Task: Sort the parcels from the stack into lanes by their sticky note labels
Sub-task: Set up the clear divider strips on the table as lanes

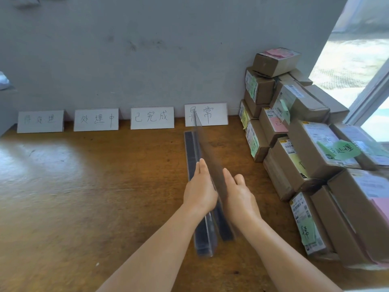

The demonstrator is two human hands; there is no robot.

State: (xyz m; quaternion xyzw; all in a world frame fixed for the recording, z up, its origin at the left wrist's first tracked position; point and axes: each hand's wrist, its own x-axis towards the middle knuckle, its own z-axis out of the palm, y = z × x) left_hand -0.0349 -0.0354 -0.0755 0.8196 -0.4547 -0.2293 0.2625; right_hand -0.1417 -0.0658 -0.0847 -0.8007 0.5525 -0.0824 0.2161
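Observation:
A clear upright divider panel (207,144) with dark base strips runs from the table's front toward the rightmost label card (206,114). My left hand (200,188) and my right hand (237,192) press flat against its two sides, fingers straight, the panel between the palms. A stack of cardboard parcels (305,148) with green, pink and yellow sticky notes fills the table's right side. Three more label cards (95,119) stand along the wall to the left.
The wooden table (84,186) spreads out to the left of the divider. A grey wall (147,49) backs the cards. A window (357,70) lies at the right behind the parcels.

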